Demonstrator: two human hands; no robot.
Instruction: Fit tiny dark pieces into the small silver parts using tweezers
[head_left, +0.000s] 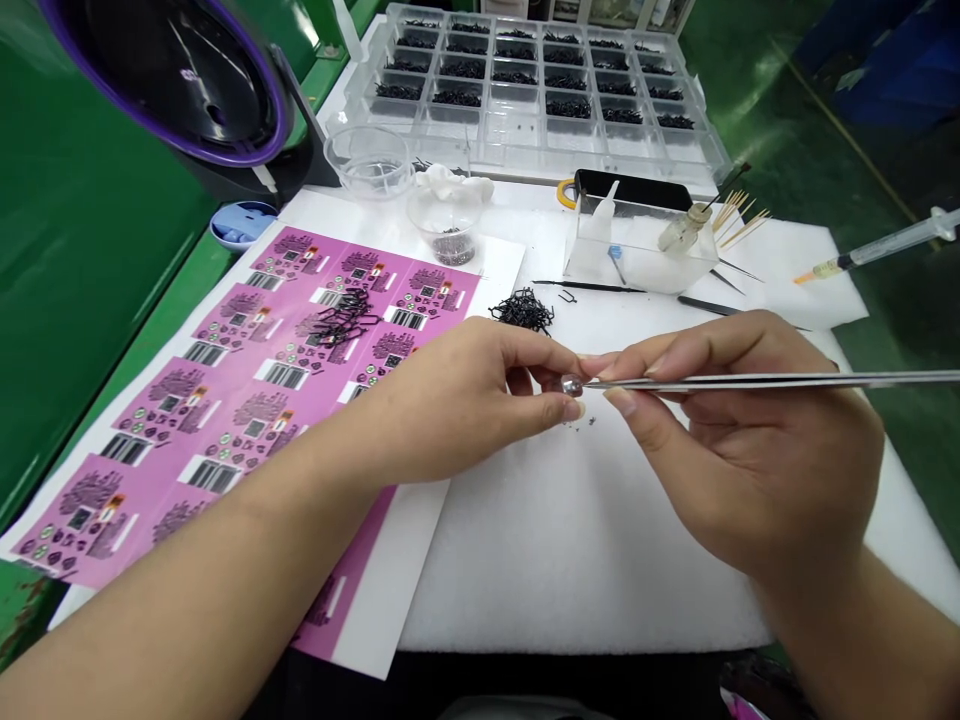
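Between thumb and fingers, my left hand [457,400] pinches a small shiny, silvery-pink rounded piece [571,385]. My right hand [750,440] grips a pair of metal tweezers [795,381] lying almost level, their tips at the small piece. A few tiny dark bits [592,421] lie on the white surface just under the fingertips. Beyond my left hand is a pile of small black forked pieces [523,311]. A second heap of black pieces [346,318] rests on the pink printed sheet [247,345] to the left.
A compartment box [517,130] with black pieces stands at the back. Clear plastic cups [367,165] sit in front of it. At right are a clear tray [637,265], toothpicks [739,220] and a syringe [877,246]. A black purple-rimmed device [187,80] stands at upper left.
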